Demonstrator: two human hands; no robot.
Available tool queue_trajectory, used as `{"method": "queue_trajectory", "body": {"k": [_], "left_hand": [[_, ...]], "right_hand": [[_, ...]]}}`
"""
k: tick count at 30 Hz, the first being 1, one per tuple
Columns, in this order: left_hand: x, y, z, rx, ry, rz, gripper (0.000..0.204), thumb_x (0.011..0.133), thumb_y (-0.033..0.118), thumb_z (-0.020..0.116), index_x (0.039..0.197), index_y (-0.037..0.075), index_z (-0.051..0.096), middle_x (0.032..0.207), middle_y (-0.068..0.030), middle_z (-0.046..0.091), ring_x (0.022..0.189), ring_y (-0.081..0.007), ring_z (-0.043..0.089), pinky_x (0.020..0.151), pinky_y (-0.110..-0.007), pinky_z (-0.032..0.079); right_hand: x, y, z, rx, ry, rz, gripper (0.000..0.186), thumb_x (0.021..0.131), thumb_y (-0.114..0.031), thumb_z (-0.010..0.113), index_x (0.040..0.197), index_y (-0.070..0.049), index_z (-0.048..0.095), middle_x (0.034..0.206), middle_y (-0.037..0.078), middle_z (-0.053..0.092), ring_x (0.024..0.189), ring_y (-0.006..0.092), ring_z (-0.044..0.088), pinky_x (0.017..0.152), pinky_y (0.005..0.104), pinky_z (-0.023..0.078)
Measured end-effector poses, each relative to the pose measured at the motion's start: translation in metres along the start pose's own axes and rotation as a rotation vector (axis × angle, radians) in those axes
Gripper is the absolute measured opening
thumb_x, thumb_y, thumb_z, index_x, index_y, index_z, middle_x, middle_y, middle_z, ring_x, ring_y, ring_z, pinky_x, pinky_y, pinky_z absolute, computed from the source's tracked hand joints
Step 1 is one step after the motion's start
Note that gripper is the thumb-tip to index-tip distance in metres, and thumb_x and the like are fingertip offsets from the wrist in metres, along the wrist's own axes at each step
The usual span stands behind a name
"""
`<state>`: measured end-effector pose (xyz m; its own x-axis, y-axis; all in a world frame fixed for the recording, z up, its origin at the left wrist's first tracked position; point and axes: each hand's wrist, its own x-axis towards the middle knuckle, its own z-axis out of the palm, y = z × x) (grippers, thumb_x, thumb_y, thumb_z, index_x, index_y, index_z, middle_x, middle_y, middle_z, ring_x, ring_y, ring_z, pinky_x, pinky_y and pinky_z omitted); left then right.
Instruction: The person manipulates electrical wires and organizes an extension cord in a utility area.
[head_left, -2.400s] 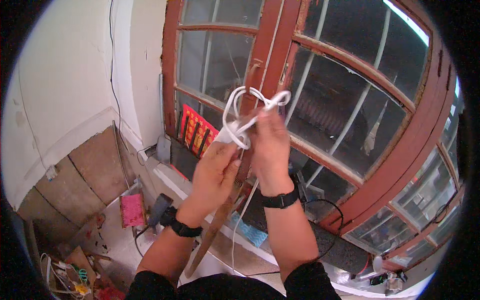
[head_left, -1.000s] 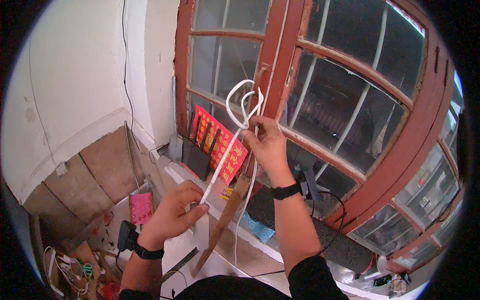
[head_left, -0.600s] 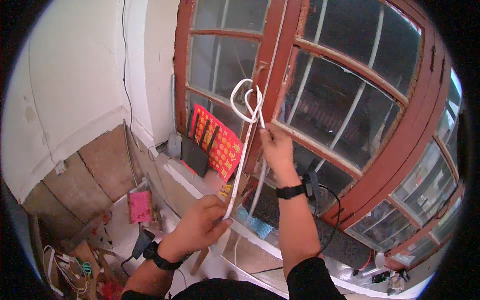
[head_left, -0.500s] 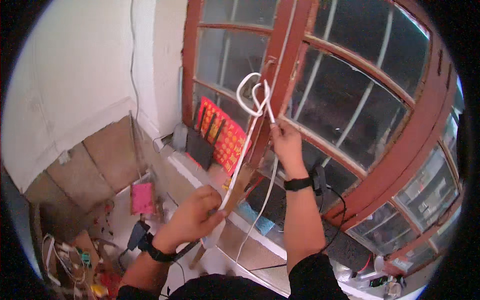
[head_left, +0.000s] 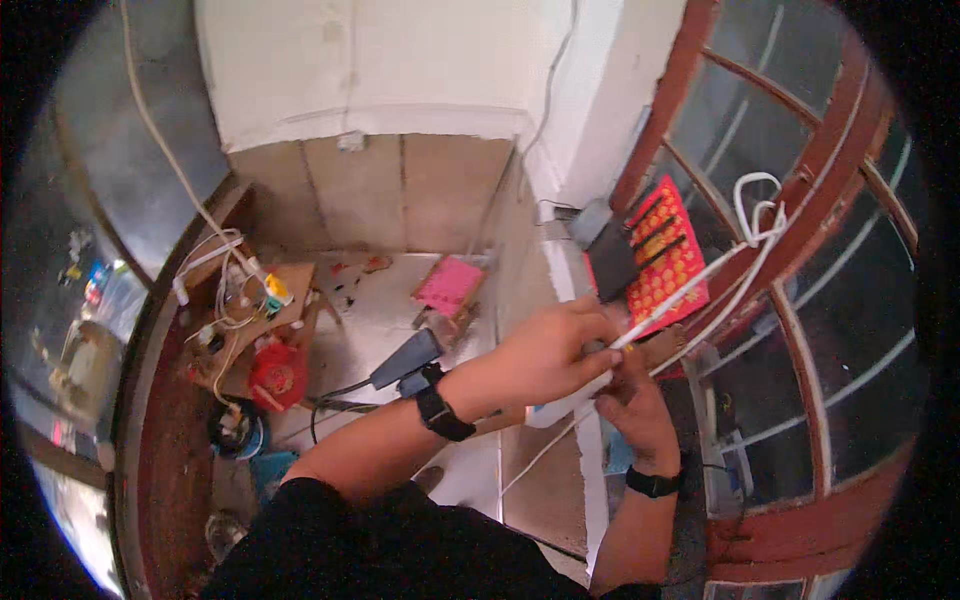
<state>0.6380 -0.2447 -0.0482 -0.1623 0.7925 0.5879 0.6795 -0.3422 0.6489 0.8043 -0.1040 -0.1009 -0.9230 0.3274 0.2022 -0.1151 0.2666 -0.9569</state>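
Observation:
A white cable (head_left: 690, 285) runs from a knotted loop (head_left: 760, 215) at the red-brown window frame down to my hands. My left hand (head_left: 560, 350) is closed round it, thumb and fingers pinching the cable. Just below and to the right, my right hand (head_left: 640, 415) has its fingers bent in against the left fingertips; what they grip is hidden. A thinner white strand (head_left: 545, 455) passes behind the right hand and hangs toward the floor. Under my left hand shows part of a smooth white object (head_left: 565, 400), its kind unclear.
A black router (head_left: 610, 260) with antennas stands on the ledge before a red-and-gold card (head_left: 670, 275). The barred window (head_left: 840, 300) is at right. On the left, a small wooden table (head_left: 285, 290) carries tangled cables, beside a red bag (head_left: 277, 375). A pink packet (head_left: 448, 285) lies beyond.
My view has swung left. My right hand has left the cable's knotted end by the frame and come down beside my left hand, which still grips the cable.

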Motion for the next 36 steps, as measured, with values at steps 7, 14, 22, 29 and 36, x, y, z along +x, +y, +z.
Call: {"method": "queue_trajectory", "body": {"k": [7, 14, 22, 29, 36], "left_hand": [[-0.123, -0.016, -0.01, 0.12, 0.188, -0.383, 0.036, 0.087, 0.024, 0.069, 0.114, 0.002, 0.058, 0.106, -0.0123, 0.062, 0.098, -0.0243, 0.061, 0.082, -0.036, 0.051], [-0.385, -0.08, -0.079, 0.103, 0.984, -1.105, 0.039, 0.083, 0.025, 0.072, 0.108, -0.003, 0.061, 0.09, -0.0097, 0.063, 0.08, -0.0171, 0.06, 0.071, -0.031, 0.049], [-0.58, -0.036, -0.206, -0.54, 1.755, -0.76, 0.019, 0.094, 0.027, 0.054, 0.095, 0.01, 0.061, 0.088, -0.0028, 0.059, 0.08, -0.0188, 0.054, 0.078, -0.034, 0.046], [-0.56, 0.015, -0.246, -0.466, 1.943, -0.747, 0.025, 0.1, 0.029, 0.043, 0.095, 0.01, 0.058, 0.089, -0.0031, 0.06, 0.08, -0.0202, 0.055, 0.079, -0.037, 0.045], [-0.749, -0.033, -0.24, 0.35, 1.29, -1.226, 0.026, 0.1, 0.025, 0.04, 0.103, 0.008, 0.058, 0.093, -0.0053, 0.062, 0.084, -0.0211, 0.058, 0.077, -0.036, 0.047]], "right_hand": [[-0.005, 0.026, 0.02, 0.053, 0.084, 0.127, 0.063, 0.082, -0.013, 0.072, 0.136, -0.001, 0.042, 0.12, 0.008, 0.058, 0.109, 0.0198, 0.055, 0.094, 0.0331, 0.046], [-0.012, 0.037, 0.024, 0.183, 0.192, 0.099, 0.065, 0.082, -0.023, 0.075, 0.134, -0.001, 0.044, 0.121, 0.009, 0.058, 0.113, 0.022, 0.053, 0.099, 0.0344, 0.041], [-0.02, 0.046, 0.036, 0.293, 0.301, 0.119, 0.068, 0.083, -0.028, 0.075, 0.137, -0.002, 0.042, 0.124, 0.009, 0.056, 0.113, 0.0221, 0.053, 0.096, 0.0345, 0.044], [-0.032, 0.056, 0.035, 0.395, 0.353, 0.118, 0.059, 0.087, -0.019, 0.069, 0.137, -0.003, 0.041, 0.125, 0.008, 0.055, 0.112, 0.0211, 0.054, 0.096, 0.0345, 0.044], [-0.042, 0.071, 0.024, 0.521, 0.305, 0.085, 0.054, 0.088, -0.022, 0.066, 0.134, -0.003, 0.044, 0.12, 0.007, 0.056, 0.11, 0.0212, 0.054, 0.096, 0.036, 0.044]]}}
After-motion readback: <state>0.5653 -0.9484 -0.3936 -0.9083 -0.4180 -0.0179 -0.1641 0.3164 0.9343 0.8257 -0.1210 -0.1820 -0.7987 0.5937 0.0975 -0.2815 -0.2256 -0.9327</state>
